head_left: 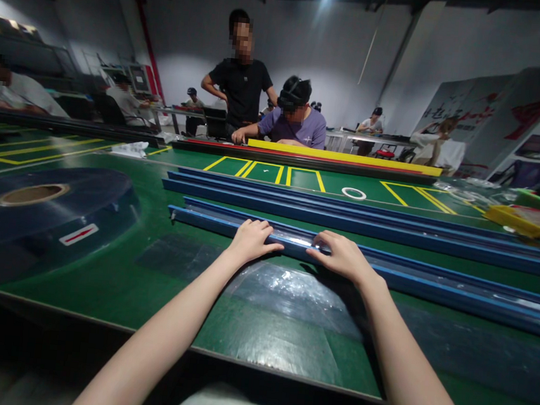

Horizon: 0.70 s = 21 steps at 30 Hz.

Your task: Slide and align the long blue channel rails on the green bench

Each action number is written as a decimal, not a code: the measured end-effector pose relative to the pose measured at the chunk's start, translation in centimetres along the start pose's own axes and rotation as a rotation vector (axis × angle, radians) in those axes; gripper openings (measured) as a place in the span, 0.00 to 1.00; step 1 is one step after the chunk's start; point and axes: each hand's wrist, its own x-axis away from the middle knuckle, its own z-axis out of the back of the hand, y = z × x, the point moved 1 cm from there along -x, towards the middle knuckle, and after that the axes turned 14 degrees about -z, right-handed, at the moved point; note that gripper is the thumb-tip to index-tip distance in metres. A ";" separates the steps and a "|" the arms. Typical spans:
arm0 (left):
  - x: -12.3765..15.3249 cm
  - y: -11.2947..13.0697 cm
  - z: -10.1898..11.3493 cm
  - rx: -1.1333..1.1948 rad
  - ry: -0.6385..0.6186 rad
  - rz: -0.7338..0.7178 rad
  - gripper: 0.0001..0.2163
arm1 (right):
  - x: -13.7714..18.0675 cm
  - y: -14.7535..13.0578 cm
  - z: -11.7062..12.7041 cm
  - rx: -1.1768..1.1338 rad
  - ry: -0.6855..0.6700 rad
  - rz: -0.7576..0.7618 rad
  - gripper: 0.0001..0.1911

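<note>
A long blue channel profile (425,278) lies across the green table in front of me, and both my hands are on it. My left hand (252,240) grips it near its left part, fingers over the top and thumb stretched along the near side. To the right, my right hand (341,254) holds the same profile with curled fingers and the thumb at its near edge. Between the hands, shiny clear film (292,238) shows in the groove. A wide strip of transparent film (299,294) lies flat on the table below my hands.
Behind lie more blue profiles (373,224). A large roll of clear film (92,211) stands at left. Farther back are a white ring (353,193), a yellow bar (341,157) and a yellow tray (519,220). Across the table, one person (301,126) sits and another (245,89) stands.
</note>
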 end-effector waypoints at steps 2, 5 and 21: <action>0.0 0.0 0.0 -0.015 0.007 0.014 0.23 | -0.1 -0.1 -0.3 -0.013 0.023 0.010 0.17; 0.1 -0.1 -0.1 -0.026 0.016 0.034 0.24 | -0.4 -0.7 -1.0 -0.006 0.046 0.033 0.17; 0.8 -1.0 0.9 0.044 -0.069 0.061 0.23 | -0.8 -3.0 -1.3 0.138 0.002 0.054 0.08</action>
